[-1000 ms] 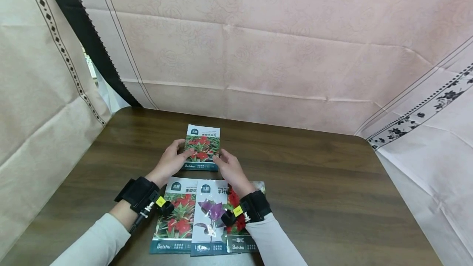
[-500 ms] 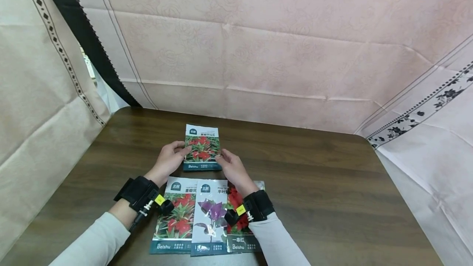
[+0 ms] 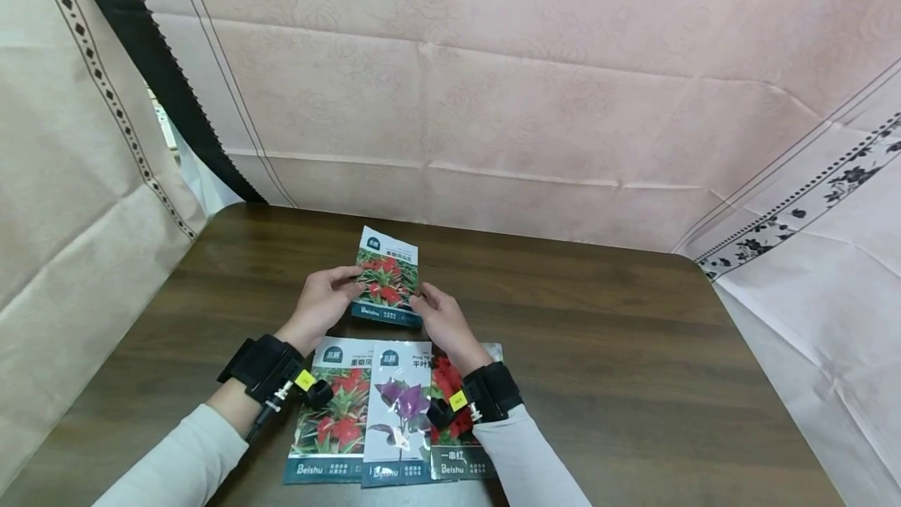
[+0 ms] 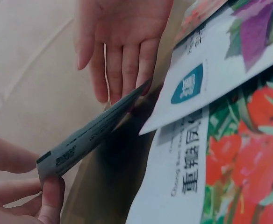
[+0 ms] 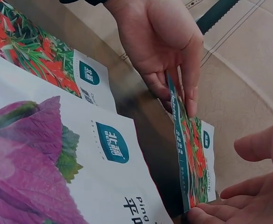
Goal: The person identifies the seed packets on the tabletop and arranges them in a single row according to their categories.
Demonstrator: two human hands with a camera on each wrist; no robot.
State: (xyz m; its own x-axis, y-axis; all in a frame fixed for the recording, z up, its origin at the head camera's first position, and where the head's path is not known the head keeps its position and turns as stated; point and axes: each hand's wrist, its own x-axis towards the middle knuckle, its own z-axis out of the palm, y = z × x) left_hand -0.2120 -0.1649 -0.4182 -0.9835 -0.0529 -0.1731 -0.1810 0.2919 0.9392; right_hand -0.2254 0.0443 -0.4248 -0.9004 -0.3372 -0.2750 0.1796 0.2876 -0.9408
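In the head view my left hand [image 3: 320,305] pinches the left edge of a seed packet [image 3: 386,278] with red flowers, a white top and a teal bottom strip. The packet is tilted up off the wood table. My right hand [image 3: 445,325] is at its right edge. The right wrist view shows that hand's fingers [image 5: 220,212] loosely straight, touching the packet's edge from beneath, with the thumb apart. Nearer me lie three larger packets: a red-flowered one [image 3: 329,421] at left, a purple-flowered one [image 3: 397,444] overlapping its neighbours, and another red one [image 3: 457,460] partly hidden by my right wrist.
The brown wood table [image 3: 619,366] extends to both sides, with rounded far corners. A pale patterned cloth [image 3: 493,116] hangs behind its far edge and along both sides. A black strip [image 3: 176,92] runs down the cloth at left.
The small packet, flatter and squarer to me before, now tilts and turns slightly clockwise, its upper left corner raised. My right hand has shifted slightly right. The three larger packets stay in place.
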